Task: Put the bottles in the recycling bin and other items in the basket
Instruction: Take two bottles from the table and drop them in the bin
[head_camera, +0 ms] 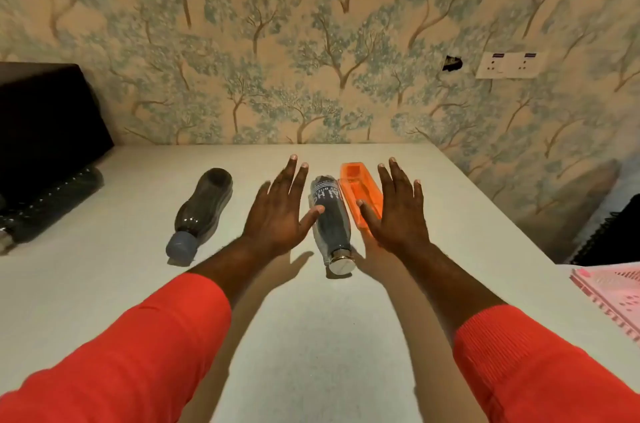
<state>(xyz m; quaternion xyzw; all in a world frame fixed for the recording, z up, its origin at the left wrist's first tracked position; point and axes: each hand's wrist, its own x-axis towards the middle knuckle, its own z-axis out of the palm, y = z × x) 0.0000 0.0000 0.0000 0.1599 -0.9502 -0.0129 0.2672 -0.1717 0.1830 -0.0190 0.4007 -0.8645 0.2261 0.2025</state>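
Our left hand (277,211) and right hand (398,211) hover flat and empty over the white counter (311,336), flanking a dark bottle (330,225) lying on its side — probably rigid, smooth and prone to rolling, so we judge mid-body the best grip.

We can make out white lettering on the dark steel bottle (329,214) lying on the table: a large "H" and a curved fragment like "BOT", the rest hidden or blurred. The pink sheet's (613,287) print is too blurred to read.
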